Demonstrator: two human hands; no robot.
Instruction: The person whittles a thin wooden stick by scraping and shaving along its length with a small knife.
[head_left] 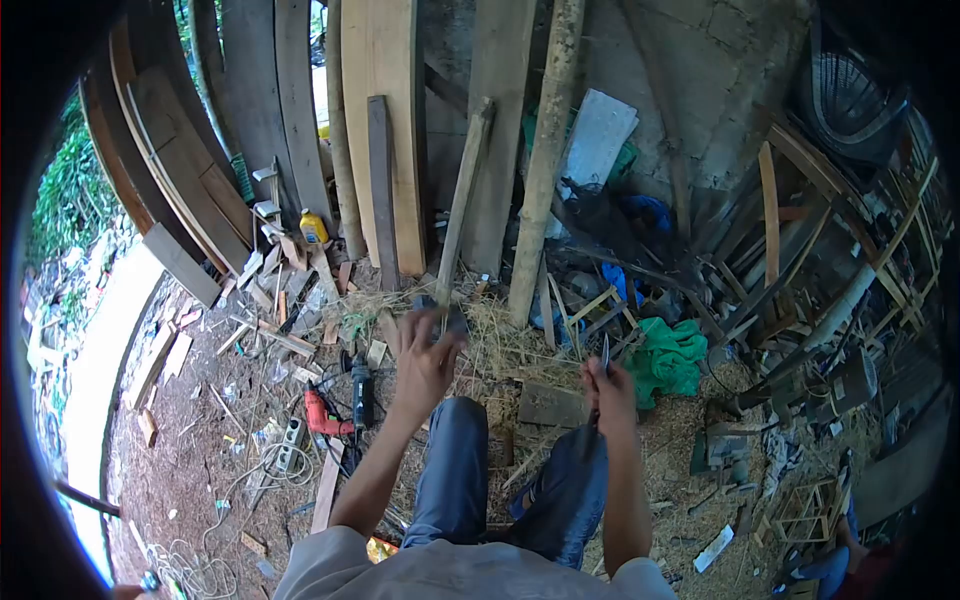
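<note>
My left hand (427, 355) is raised in front of my left knee with its fingers apart. It is slightly blurred, and a dark object (456, 320) shows just behind its fingertips. My right hand (612, 395) is closed around a knife (606, 348), whose narrow pointed end sticks up above the fist. A dark, blurred length shows below that hand, over my right knee. Between my knees and the wall, a flat board (552, 404) lies on the straw-strewn ground.
A red drill (326, 414), a dark power tool (362, 392) and a power strip (290, 444) lie to the left. Planks (380, 130) and poles lean at the back. A green cloth (668, 355) and scrap wood lie right. Part of another person (828, 568) shows lower right.
</note>
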